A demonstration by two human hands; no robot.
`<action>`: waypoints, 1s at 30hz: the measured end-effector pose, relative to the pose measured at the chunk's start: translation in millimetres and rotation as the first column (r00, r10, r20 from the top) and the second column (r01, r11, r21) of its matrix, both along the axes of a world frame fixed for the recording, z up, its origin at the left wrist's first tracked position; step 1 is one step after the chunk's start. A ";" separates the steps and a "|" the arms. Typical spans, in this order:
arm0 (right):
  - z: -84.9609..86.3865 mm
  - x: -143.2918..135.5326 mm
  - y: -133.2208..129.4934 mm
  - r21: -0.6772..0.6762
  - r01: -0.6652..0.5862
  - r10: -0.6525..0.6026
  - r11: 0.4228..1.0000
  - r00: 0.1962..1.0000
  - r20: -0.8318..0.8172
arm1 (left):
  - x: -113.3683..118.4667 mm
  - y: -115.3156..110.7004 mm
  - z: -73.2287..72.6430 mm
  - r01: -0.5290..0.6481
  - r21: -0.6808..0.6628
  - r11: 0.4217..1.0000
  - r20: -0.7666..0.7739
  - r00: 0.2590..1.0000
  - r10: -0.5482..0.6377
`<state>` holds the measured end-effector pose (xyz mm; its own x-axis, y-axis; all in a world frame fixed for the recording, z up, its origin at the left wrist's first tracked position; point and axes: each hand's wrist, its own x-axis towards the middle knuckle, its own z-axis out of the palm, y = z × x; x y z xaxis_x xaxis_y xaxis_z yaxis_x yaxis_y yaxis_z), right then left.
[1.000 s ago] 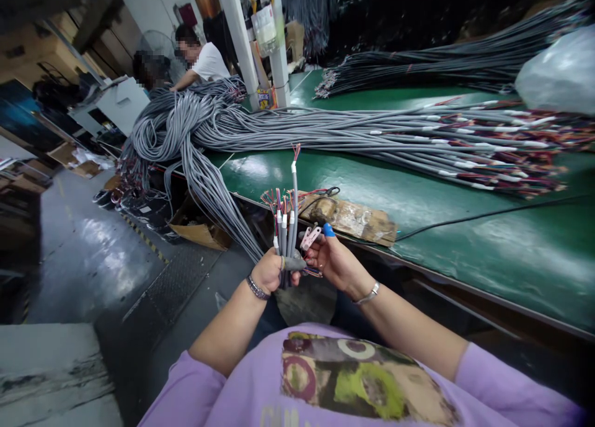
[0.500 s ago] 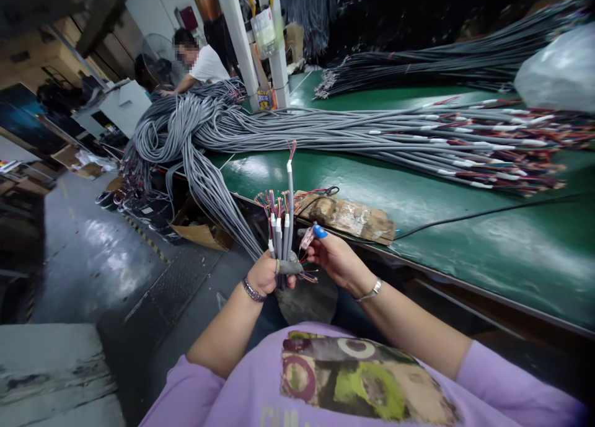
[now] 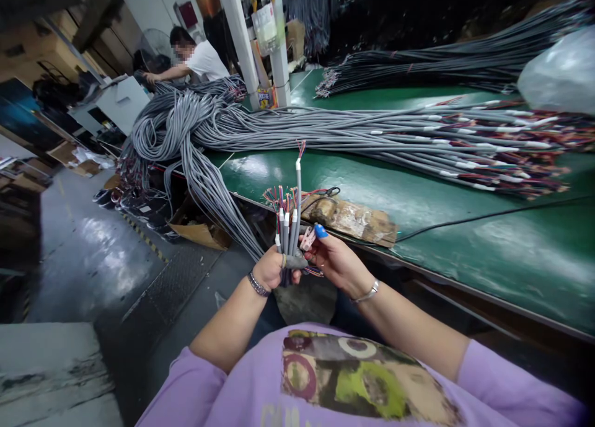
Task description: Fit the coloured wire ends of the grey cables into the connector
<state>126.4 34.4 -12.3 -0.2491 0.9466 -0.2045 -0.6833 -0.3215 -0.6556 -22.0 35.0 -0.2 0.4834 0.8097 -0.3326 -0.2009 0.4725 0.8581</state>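
Note:
My left hand (image 3: pixel 272 267) is closed around several grey cables (image 3: pixel 292 235). Their ends point up, with white sleeves and fanned-out coloured wires on top, and one cable sticks up higher than the others. A grey cover wraps the thumb that lies across the bundle. Just to the right, my right hand (image 3: pixel 341 259) pinches a small pale pink piece (image 3: pixel 307 238) whose kind I cannot make out. Blue covering shows on the right thumb tip. Thin coloured wire ends show between the two hands, and the right fingertips are partly hidden there.
On the green table (image 3: pixel 465 241) lies a long spread of grey cables (image 3: pixel 325 129), tangled at the left. A worn wooden block (image 3: pixel 360 219) sits near the table edge. Behind are dark cables (image 3: pixel 418 67), a clear plastic bag (image 3: pixel 558 70) and a co-worker (image 3: pixel 204 61).
My left hand has shifted slightly right with the cables, bringing them closer to the pink piece in my right hand. The co-worker's arm reaches further left.

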 end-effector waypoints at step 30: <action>8.2 4.2 -10.7 -0.042 -0.057 0.057 0.998 0.998 0.006 | 12.3 -42.6 13.2 -0.391 0.085 0.916 -0.085 0.914 0.398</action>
